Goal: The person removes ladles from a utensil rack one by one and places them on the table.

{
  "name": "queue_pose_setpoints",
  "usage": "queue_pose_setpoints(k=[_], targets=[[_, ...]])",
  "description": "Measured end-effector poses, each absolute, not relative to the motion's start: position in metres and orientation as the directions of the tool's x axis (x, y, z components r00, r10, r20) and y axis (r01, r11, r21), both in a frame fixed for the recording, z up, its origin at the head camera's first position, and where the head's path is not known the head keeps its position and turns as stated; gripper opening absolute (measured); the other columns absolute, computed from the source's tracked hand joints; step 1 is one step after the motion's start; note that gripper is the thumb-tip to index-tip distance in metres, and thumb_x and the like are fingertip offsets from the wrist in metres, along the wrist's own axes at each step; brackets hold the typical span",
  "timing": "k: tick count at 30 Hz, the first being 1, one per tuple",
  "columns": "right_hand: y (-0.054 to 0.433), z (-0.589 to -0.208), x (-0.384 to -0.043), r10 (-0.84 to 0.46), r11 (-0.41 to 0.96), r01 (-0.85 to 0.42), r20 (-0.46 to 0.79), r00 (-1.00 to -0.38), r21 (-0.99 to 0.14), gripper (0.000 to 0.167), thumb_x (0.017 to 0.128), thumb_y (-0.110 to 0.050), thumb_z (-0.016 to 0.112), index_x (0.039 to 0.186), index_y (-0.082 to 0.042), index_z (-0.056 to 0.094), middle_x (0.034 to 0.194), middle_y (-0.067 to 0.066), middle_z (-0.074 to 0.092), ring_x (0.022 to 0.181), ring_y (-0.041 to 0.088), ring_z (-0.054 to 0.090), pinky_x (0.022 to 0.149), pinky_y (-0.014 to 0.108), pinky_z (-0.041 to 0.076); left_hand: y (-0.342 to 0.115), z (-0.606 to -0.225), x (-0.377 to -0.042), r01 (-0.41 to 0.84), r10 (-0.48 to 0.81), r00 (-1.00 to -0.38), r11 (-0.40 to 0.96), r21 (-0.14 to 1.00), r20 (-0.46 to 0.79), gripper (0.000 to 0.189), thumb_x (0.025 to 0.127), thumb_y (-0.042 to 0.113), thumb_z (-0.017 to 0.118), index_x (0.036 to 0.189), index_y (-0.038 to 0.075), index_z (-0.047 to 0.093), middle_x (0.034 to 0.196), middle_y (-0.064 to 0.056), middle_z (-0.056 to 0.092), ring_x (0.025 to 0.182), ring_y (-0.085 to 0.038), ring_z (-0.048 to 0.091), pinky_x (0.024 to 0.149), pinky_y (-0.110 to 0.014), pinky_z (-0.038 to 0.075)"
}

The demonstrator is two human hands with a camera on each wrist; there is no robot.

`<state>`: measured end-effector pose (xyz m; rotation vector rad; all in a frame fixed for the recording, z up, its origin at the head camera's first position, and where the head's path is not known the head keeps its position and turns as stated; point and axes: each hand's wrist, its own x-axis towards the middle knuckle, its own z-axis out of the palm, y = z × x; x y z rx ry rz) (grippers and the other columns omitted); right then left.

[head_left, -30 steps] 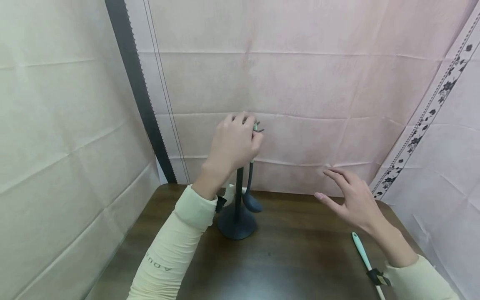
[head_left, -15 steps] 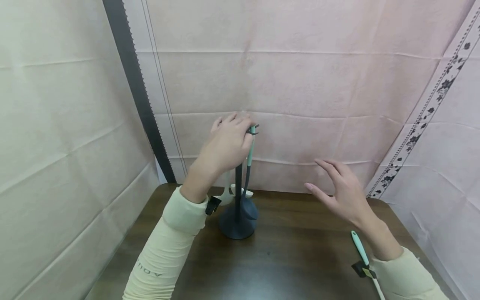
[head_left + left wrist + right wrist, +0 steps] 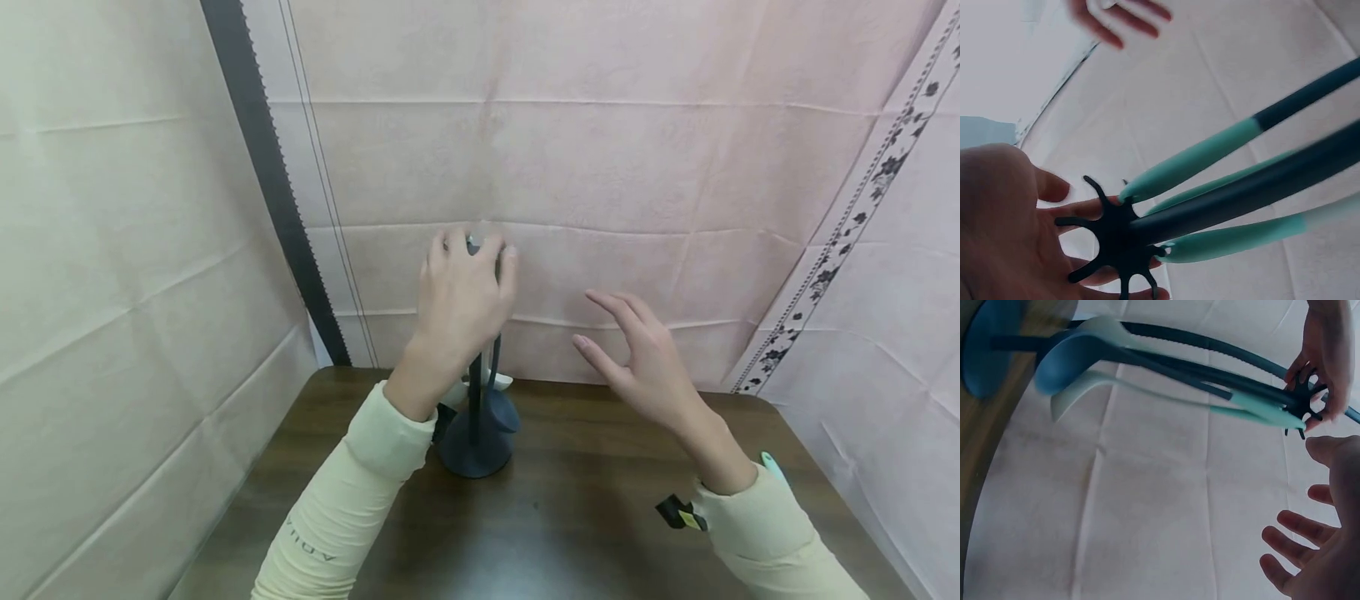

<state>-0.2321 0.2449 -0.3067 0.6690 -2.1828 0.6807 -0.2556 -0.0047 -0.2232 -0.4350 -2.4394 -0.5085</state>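
Note:
A dark utensil stand point(image 3: 474, 454) rises from the table on a round base. My left hand point(image 3: 461, 304) reaches over its top, fingers spread and bent round the ring of hooks point(image 3: 1116, 231). Several utensils with mint-green handles point(image 3: 1191, 159) hang there. Among them are a dark blue ladle point(image 3: 1066, 362) and a pale utensil point(image 3: 1079, 394), whose exact kind is hard to tell. To the right of the stand my right hand point(image 3: 645, 367) hovers in the air with relaxed fingers, touching nothing. The left hand hides most of the hooks in the head view.
The brown wooden table point(image 3: 585, 500) has a pale cloth backdrop point(image 3: 600, 183) behind it and at its sides. A utensil with a mint-green handle point(image 3: 774, 467) lies at the right, mostly hidden beneath the right sleeve point(image 3: 765, 517).
The hanging ladle has swung round with the turning hooks, from the stand's right side towards its front. The left hand shifted left, then back right. The right hand has moved left towards the stand.

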Motion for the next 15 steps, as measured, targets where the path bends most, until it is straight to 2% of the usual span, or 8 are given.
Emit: queue_pose_setpoints(k=[4,10,15], targets=[[0.234,-0.303,-0.237,-0.261,0.701,-0.665,0.775,-0.575,-0.257,0.063,0.094,-0.027,0.080,0.152,-0.019,0.057,0.146,0.005,0.061,0.136,0.027,0.058,0.109,0.057,0.047,0.002,-0.228,-0.263,0.390,0.171,-0.708,0.904,0.176,0.685,0.054,0.108,0.059,0.043,0.136,0.020,0.068,0.141,-0.021,0.055,0.135,-0.046,0.050,0.112,-0.056,0.044],[0.220,-0.301,-0.246,-0.244,0.666,-0.693,0.797,-0.552,-0.276,0.059,0.095,-0.023,0.079,0.150,-0.016,0.059,0.145,0.006,0.062,0.132,0.027,0.059,0.107,0.055,0.049,0.013,-0.233,-0.275,0.326,0.128,-0.579,0.942,0.085,0.805,0.035,0.105,0.042,0.054,0.116,0.015,0.073,0.111,-0.012,0.067,0.102,-0.039,0.066,0.091,-0.048,0.056],[0.210,-0.298,-0.250,-0.228,0.651,-0.697,0.799,-0.557,-0.300,0.058,0.096,-0.022,0.077,0.151,-0.015,0.057,0.145,0.007,0.063,0.129,0.027,0.060,0.104,0.053,0.051,0.014,-0.232,-0.277,0.305,0.115,-0.552,0.949,0.072,0.826,0.031,0.099,0.037,0.057,0.112,0.013,0.072,0.107,-0.009,0.070,0.096,-0.038,0.068,0.087,-0.047,0.057]])
